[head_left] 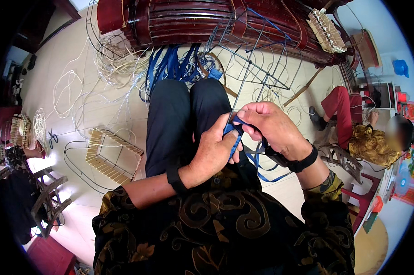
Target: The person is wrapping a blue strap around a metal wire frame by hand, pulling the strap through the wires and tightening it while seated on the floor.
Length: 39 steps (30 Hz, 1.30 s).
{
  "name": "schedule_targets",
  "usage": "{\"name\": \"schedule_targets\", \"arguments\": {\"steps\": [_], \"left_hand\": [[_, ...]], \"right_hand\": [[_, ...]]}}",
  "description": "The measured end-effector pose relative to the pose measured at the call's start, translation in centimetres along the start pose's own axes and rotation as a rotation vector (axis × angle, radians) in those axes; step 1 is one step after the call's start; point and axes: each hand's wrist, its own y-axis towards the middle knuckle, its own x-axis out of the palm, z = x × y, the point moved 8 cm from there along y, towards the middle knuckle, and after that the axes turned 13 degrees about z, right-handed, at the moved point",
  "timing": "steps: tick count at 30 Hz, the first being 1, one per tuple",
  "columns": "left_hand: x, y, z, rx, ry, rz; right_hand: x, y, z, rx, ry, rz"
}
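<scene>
Over my lap, my left hand (212,147) is closed round the near end of a dark wire frame (247,68), where blue strip (231,133) wraps the wire. Close against it, my right hand (272,124) pinches a length of the same strip between thumb and fingers. A loose tail of blue strip (263,173) hangs in loops below that hand. The frame stretches away from me past my knees, its far part in front of a dark red wooden bench. Fingers hide part of the wrapped spot.
Blue strips (170,64) lie heaped beyond my knees, beside tangled pale cord (110,64). A part-wrapped wire frame (91,151) rests on the floor at left. Across the back stands the bench (184,20). Other people sit at the far left and right (369,144).
</scene>
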Motion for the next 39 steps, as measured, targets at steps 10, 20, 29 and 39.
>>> {"name": "schedule_targets", "arguments": {"steps": [10,20,29,39], "left_hand": [[0.2,0.6,-0.4,0.022,-0.040,0.004],[0.2,1.8,-0.9,-0.208,-0.488,-0.189],[0.1,3.0,0.1,-0.204,-0.612,-0.279],[0.3,4.9,1.0,-0.263,-0.650,-0.370]], "right_hand": [[-1.1,0.9,-0.7,0.106,-0.052,0.025],[0.0,3.3,-1.9,0.317,-0.142,-0.230],[-0.7,3.2,-2.2,0.431,-0.262,-0.352],[-1.7,4.7,-2.2,0.486,-0.312,-0.382]]}}
